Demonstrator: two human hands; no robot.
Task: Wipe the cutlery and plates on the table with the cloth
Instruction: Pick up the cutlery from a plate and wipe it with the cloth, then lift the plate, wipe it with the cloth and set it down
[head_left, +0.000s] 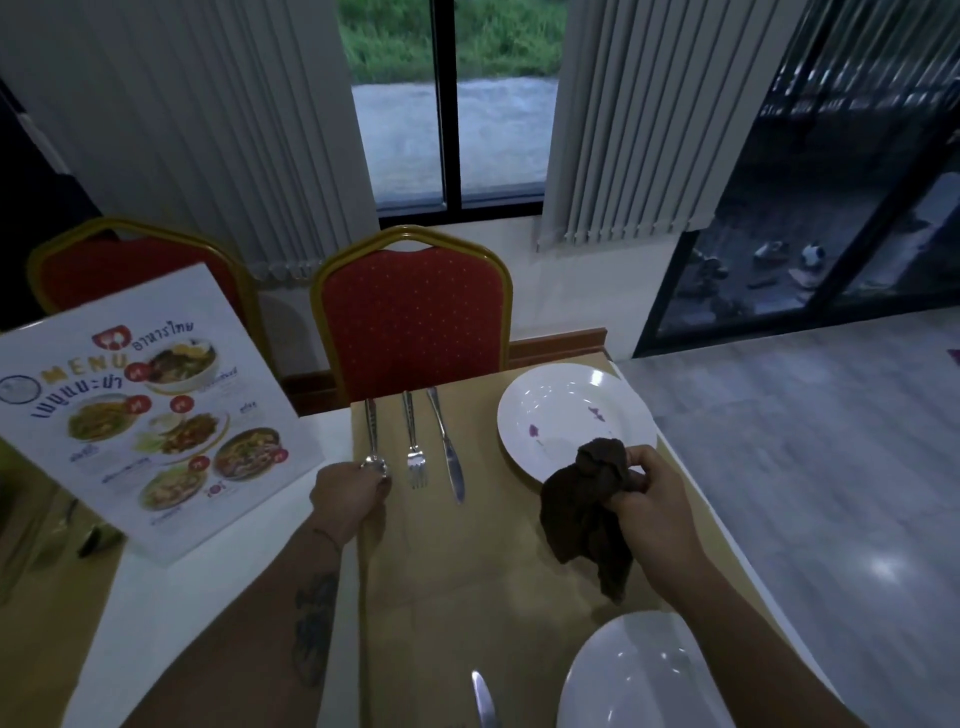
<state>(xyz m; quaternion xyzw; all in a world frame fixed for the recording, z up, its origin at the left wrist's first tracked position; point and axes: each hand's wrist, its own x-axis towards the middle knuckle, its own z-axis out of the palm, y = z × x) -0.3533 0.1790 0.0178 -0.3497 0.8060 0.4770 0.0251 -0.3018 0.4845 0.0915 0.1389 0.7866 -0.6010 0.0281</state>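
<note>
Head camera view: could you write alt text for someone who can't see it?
A person's right hand holds a dark cloth at the near rim of a white plate, while the left hand grips a spoon. A fork and knife lie between them; a menu stands at left.

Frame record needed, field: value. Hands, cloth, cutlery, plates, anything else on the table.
left hand: fingers curled on bowl end of metal spoon
right hand: grips dark brown cloth, crumpled, by near rim of far white plate with purple marks
cutlery row: metal spoon, metal fork, metal table knife, parallel, handles pointing away
near white plate: bottom right, second metal knife to its left
other: printed menu card at left; red padded chair opposite
</note>
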